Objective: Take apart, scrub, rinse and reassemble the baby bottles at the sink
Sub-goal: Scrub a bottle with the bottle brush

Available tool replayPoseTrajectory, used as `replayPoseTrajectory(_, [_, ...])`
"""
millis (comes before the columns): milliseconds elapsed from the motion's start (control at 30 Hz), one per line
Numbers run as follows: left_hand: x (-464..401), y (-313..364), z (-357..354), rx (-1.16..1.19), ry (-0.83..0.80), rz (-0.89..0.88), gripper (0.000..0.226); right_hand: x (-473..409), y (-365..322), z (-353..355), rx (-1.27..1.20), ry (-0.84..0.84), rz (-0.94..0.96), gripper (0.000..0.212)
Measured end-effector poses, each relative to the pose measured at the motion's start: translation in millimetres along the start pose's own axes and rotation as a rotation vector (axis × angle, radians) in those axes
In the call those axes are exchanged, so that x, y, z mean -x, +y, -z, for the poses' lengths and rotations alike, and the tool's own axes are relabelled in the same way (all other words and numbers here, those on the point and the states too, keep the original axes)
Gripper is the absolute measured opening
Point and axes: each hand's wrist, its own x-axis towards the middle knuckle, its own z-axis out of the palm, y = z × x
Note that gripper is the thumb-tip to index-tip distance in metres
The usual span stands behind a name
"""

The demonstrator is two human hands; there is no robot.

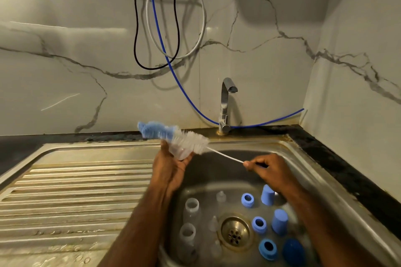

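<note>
- The left hand [173, 171] wraps its fingers around a clear bottle [181, 150]: light, probably wet and slippery, best gripped round its body.
- The right hand [268, 169] pinches the bottle brush [173, 134] by its thin wire handle, which likely flexes.

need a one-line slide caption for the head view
Left hand holds a clear bottle while right hand works a bottle brush over a sink of bottle parts.
</note>
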Motion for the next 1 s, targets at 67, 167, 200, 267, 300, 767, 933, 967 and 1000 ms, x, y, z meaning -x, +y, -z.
replayPoseTrajectory(67, [-3,-1,-3,-0.043,0.024,0.009,0.031,3,1,-2,0.012,-0.019,0.007,0.019])
replayPoseTrajectory(167, [2,-12,-18,-0.109,0.018,0.053,0.023,4,-17,-21,0.021,-0.004,0.079,0.020])
replayPoseTrajectory(200, [5,-14,-20,-0.089,-0.018,0.035,0.028,3,-22,-26,0.003,0.015,0.094,0.019])
replayPoseTrajectory(267, [9,-9,-17,-0.016,-0.065,0.033,0.053,2,-26,-25,-0.047,0.045,0.091,0.018])
replayPoseTrajectory(300, [8,-6,-13,0.013,-0.072,0.041,0.066,2,-25,-21,-0.075,0.051,0.075,0.016])
replayPoseTrajectory(767, [-1,6,2,0.042,0.017,0.010,0.043,-2,-10,-16,-0.079,0.037,0.009,0.018])
replayPoseTrajectory(933, [5,-10,-11,-0.056,-0.023,0.092,0.046,1,-11,-22,-0.019,0.045,0.041,0.022])
replayPoseTrajectory(967, [9,-14,-17,-0.100,-0.030,0.091,0.049,0,-16,-27,-0.017,0.048,0.056,0.023])
replayPoseTrajectory(1000, [10,-15,-19,-0.119,-0.035,0.082,0.051,-1,-18,-29,-0.032,0.052,0.054,0.024])
